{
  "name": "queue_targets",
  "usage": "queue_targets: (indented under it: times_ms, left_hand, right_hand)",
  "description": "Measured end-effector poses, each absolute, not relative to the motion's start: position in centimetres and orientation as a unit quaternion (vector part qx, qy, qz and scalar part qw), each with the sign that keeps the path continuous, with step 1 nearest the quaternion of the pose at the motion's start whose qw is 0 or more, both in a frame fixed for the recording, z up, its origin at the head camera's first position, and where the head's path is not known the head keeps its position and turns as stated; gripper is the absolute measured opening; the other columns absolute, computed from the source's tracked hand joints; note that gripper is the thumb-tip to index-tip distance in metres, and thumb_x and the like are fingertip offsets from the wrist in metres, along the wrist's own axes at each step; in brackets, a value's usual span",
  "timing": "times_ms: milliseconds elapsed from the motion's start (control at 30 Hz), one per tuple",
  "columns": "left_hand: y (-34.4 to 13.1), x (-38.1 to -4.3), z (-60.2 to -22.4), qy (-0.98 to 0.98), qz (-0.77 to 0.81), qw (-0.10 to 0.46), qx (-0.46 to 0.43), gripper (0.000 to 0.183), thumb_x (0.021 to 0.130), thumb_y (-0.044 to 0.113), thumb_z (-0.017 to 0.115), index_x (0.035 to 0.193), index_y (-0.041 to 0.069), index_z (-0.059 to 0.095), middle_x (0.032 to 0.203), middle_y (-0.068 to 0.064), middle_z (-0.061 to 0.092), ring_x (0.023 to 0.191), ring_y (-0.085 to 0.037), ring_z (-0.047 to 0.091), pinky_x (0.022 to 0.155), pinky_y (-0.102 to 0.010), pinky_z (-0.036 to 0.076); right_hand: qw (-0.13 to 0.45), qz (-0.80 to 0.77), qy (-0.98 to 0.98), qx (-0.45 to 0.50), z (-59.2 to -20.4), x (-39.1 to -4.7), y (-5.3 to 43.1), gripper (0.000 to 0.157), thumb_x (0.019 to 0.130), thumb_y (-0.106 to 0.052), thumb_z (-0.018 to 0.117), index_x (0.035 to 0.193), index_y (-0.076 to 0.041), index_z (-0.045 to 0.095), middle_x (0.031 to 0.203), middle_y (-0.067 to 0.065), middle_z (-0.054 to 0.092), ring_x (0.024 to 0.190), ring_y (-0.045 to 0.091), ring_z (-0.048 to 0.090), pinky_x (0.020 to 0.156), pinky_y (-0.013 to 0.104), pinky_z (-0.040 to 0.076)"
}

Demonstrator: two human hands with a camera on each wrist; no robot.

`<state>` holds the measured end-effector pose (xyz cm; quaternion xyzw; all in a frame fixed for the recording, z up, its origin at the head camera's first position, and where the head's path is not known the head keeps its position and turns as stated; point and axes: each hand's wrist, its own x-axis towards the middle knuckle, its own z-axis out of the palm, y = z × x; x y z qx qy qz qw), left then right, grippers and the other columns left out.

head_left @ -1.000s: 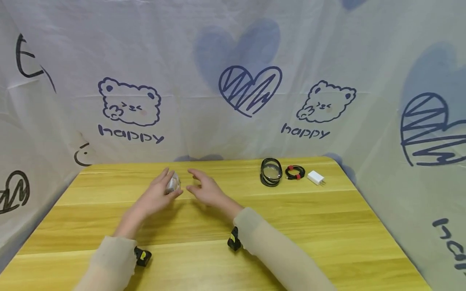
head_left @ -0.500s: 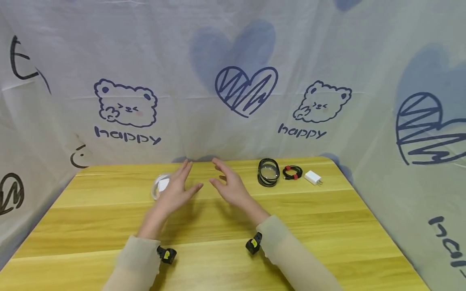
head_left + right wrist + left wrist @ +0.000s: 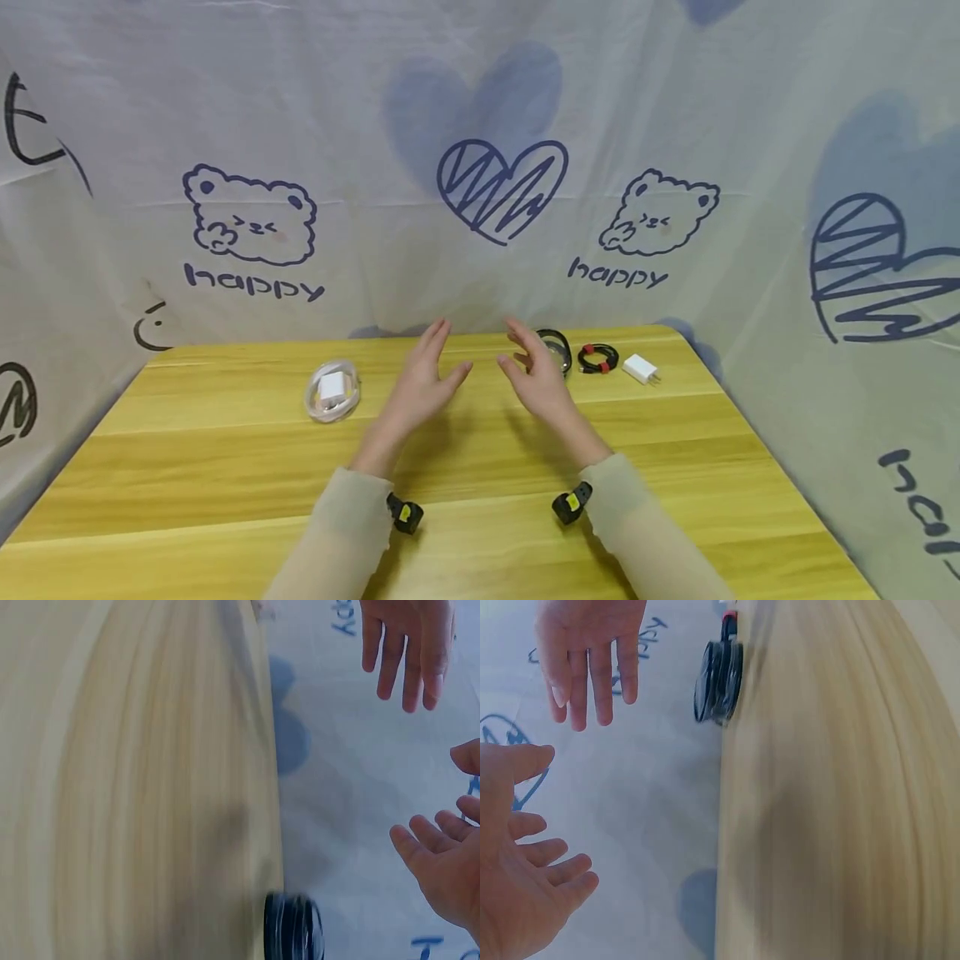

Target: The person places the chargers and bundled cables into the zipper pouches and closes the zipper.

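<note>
Both hands hover above the wooden table (image 3: 480, 517), apart, with nothing held. My left hand (image 3: 422, 379) has extended fingers and its palm turned inward; in the left wrist view the same left hand (image 3: 525, 877) spreads its fingers. Facing it is my right hand (image 3: 542, 382), fingers loosely extended, also visible as the right hand (image 3: 450, 866) in the right wrist view. To the left lies a clear, pale ring-shaped item (image 3: 311, 400) with a white block (image 3: 332, 387) at its centre. A black-rimmed round item (image 3: 564, 348) is partly hidden behind my right hand.
At the back right lie a coiled black cable (image 3: 582, 367) with red ties and a white plug adapter (image 3: 640, 368) with metal prongs. A pale printed cloth (image 3: 375, 125) hangs behind the table's back edge. Each wrist carries a small black camera (image 3: 406, 515).
Both hands have moved right, away from the clear ring-shaped item, which is now uncovered. My right hand now overlaps the black-rimmed item. The view has shifted slightly.
</note>
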<state>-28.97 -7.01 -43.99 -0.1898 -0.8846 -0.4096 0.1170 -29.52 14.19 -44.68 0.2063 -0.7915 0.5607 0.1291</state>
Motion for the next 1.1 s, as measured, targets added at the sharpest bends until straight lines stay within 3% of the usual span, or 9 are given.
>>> queue_targets:
  times_ms: [533, 867, 1100]
  left_hand:
    - [-0.7, -32.0, -45.3, -0.903, -0.377, 0.046, -0.202, 0.075, 0.105, 0.030, 0.063, 0.164, 0.002, 0.025, 0.171, -0.017, 0.021, 0.156, -0.035, 0.025, 0.127, -0.050, 0.026]
    - [2.2, -34.5, -46.3, -0.914, -0.337, -0.005, -0.227, 0.075, 0.105, 0.030, 0.063, 0.164, 0.002, 0.024, 0.170, -0.020, 0.023, 0.156, -0.035, 0.024, 0.128, -0.047, 0.024]
    - [4.0, -35.7, -47.0, -0.928, -0.293, -0.040, -0.225, 0.073, 0.104, 0.029, 0.065, 0.162, 0.000, 0.030, 0.167, -0.023, 0.027, 0.153, -0.038, 0.031, 0.125, -0.048, 0.030]
  right_hand:
    - [0.140, 0.499, -0.846, 0.122, -46.0, -32.3, 20.8, 0.058, 0.102, -0.005, 0.061, 0.157, -0.004, 0.042, 0.160, 0.020, 0.042, 0.141, 0.042, 0.048, 0.112, 0.054, 0.047]
    - [0.090, 0.443, -0.888, 0.081, -47.8, -34.9, 23.7, 0.061, 0.103, -0.006, 0.059, 0.160, -0.003, 0.036, 0.160, 0.026, 0.039, 0.139, 0.046, 0.048, 0.113, 0.055, 0.046]
    - [0.057, 0.410, -0.906, 0.087, -48.2, -36.0, 24.3, 0.061, 0.103, -0.008, 0.059, 0.159, 0.002, 0.035, 0.158, 0.029, 0.040, 0.137, 0.048, 0.050, 0.114, 0.056, 0.044]
